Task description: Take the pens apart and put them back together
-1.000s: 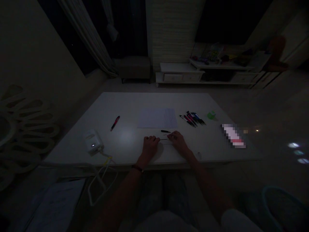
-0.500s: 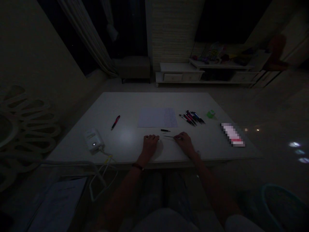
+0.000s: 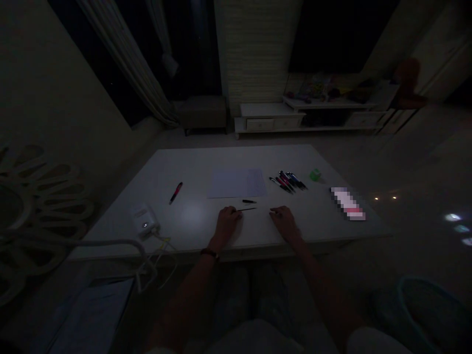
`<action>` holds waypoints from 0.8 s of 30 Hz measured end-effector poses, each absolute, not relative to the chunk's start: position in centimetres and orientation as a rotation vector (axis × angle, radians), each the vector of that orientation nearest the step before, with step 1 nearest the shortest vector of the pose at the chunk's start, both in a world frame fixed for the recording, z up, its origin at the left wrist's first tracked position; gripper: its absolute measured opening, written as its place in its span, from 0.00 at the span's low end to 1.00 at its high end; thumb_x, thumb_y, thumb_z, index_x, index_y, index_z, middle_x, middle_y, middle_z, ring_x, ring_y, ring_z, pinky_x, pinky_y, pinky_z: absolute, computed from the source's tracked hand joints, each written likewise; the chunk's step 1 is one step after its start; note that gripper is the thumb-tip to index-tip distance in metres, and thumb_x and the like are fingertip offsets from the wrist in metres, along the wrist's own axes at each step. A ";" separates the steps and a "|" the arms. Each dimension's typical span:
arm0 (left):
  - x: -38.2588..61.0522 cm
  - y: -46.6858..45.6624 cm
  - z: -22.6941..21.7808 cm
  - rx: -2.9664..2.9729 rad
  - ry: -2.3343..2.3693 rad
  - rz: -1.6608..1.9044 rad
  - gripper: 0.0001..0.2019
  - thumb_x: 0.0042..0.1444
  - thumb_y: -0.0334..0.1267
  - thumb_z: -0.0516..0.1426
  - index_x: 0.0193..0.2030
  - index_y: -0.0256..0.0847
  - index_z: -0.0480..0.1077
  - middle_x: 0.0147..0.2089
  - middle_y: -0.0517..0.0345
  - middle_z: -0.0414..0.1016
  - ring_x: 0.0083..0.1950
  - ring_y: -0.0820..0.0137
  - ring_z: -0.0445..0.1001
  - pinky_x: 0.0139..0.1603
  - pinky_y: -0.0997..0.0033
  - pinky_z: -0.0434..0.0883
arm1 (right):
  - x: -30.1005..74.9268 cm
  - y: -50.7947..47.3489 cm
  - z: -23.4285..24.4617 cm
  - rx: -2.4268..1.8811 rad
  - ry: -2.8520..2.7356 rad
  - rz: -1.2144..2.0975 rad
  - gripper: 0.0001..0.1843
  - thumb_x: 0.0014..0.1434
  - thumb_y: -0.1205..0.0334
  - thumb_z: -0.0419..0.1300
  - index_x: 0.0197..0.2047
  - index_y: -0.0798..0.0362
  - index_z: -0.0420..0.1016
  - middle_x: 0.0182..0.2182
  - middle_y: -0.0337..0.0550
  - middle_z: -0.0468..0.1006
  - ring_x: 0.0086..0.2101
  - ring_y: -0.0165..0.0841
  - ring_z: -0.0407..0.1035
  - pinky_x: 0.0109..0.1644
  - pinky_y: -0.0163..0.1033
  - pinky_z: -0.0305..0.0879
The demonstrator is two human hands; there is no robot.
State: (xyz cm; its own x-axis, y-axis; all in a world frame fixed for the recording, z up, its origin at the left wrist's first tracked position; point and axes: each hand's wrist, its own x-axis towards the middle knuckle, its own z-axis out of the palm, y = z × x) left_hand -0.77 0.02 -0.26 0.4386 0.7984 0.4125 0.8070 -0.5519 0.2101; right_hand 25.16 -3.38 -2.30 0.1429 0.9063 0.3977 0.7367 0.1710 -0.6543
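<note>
In very dim light, my left hand (image 3: 227,222) rests on the white table (image 3: 191,164) with its fingers pinched on the end of a thin dark rod (image 3: 248,209), perhaps a pen refill, which points right. My right hand (image 3: 283,220) lies a short way to the right of the rod's tip, fingers curled; what they hold, if anything, is too dark to see. A short dark pen part (image 3: 249,201) lies just beyond the rod. A sheet of paper (image 3: 238,183) lies further back.
Several pens (image 3: 287,182) lie in a bunch at the back right beside a small green object (image 3: 314,174). A red pen (image 3: 176,192) lies to the left. A white device (image 3: 144,222) with cables sits at the near left corner. A low cabinet (image 3: 269,122) stands beyond the table.
My hands were together on the thin rod, then drew apart. The rod, by my right fingers half a second ago, is now at my left hand, and the view has tilted slightly.
</note>
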 end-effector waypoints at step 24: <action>-15.1 -6.7 -4.5 -1.926 -1.917 -1.050 0.15 0.60 0.40 0.47 0.46 0.41 0.71 0.51 0.47 0.73 0.55 0.58 0.68 0.57 0.46 0.58 | 36.4 -12.6 -5.9 -2.198 -1.569 -0.348 0.27 0.64 0.56 0.38 0.60 0.56 0.62 0.60 0.53 0.61 0.60 0.42 0.51 0.60 0.54 0.45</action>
